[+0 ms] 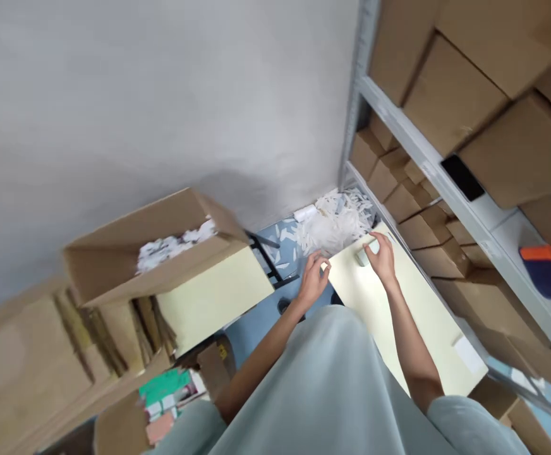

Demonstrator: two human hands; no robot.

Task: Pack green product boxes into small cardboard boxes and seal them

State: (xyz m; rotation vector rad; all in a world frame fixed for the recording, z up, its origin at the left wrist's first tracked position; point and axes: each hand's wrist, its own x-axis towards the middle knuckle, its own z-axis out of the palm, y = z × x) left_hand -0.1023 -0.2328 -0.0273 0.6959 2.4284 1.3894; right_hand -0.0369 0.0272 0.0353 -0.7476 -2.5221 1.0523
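Observation:
My right hand is over the pale yellow tabletop, its fingers closed round a small pale green-white roll that lies near the table's far end. Part of the roll is hidden by the fingers. Just past the table's left corner, my left hand is held with thumb and fingertips curled close together. Whatever may be between those fingertips is too small to make out. A white slip of paper lies on the near right part of the same tabletop.
Scraps of white paper are heaped on the blue floor by the wall. To the left, an open cardboard box with white scraps stands on another pale table. Metal shelving full of cartons runs along the right, bearing a black phone.

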